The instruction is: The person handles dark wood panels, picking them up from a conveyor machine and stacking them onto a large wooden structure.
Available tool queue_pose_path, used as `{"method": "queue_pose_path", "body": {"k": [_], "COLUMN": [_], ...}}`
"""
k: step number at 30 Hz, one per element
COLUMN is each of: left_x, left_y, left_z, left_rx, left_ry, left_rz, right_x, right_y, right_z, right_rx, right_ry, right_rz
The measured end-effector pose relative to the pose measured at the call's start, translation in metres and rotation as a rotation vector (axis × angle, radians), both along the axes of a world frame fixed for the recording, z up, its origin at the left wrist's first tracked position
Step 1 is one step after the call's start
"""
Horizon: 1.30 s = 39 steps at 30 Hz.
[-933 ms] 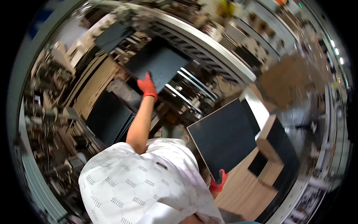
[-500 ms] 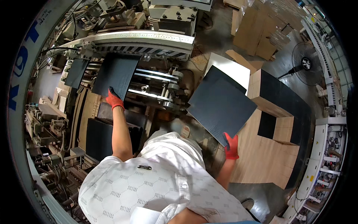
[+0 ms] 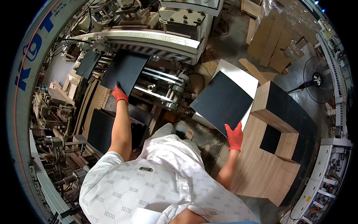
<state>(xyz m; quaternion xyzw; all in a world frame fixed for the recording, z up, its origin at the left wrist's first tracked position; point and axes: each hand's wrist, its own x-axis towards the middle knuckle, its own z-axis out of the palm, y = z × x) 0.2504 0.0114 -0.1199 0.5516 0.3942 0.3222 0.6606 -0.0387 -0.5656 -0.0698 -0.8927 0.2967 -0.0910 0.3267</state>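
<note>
My left hand (image 3: 120, 94), in a red glove with dark fingertips, is closed on the near edge of a black panel (image 3: 126, 69) that lies across the metal rails of a machine. On the right, a second black panel (image 3: 223, 100) rests askew over a white panel (image 3: 238, 76). My right hand (image 3: 234, 138), gloved in red too, is at that panel's near right edge. Its thumb and fingers are spread apart there, touching the edge. The undersides of both panels are hidden.
A stack of black panels (image 3: 100, 128) stands beside my left forearm. Right of my right hand is a wood-grain and black board structure (image 3: 253, 164). Beyond it stand a fan (image 3: 317, 79) and cardboard sheets (image 3: 269, 41). The machine's ruled beam (image 3: 156, 36) crosses behind the rails.
The right black panel has gone lower and a little left over the white panel. My right hand has moved with it, its fingers spreading wider. My left hand stays at its panel.
</note>
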Motion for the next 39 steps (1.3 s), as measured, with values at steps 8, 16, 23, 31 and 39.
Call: {"method": "queue_pose_path", "body": {"k": [8,16,23,31,39], "left_x": [0.002,-0.087,-0.210,-0.242,-0.274], "left_y": [0.010,-0.124,-0.183,-0.170,-0.092], "left_z": [0.001,0.189,0.358,0.380,0.388], "left_rx": [0.119,0.509,0.084,-0.019,-0.168], "left_ry": [0.146,-0.232,-0.884,-1.446,-1.055], "left_rz": [-0.218,-0.445,-1.291,-1.040,-1.370], "right_x": [0.039,0.097,0.153,0.173,0.134], "right_y": [0.027,0.101,0.192,0.338,0.416], "right_z": [0.121,0.197,0.243,0.337,0.395], "right_rx": [0.076,0.229,0.072,0.031,-0.173], "right_ry": [-0.129,-0.417,-0.432,-0.620,-0.861], "right_rz": [0.204,0.643,1.145,1.852,2.088]}}
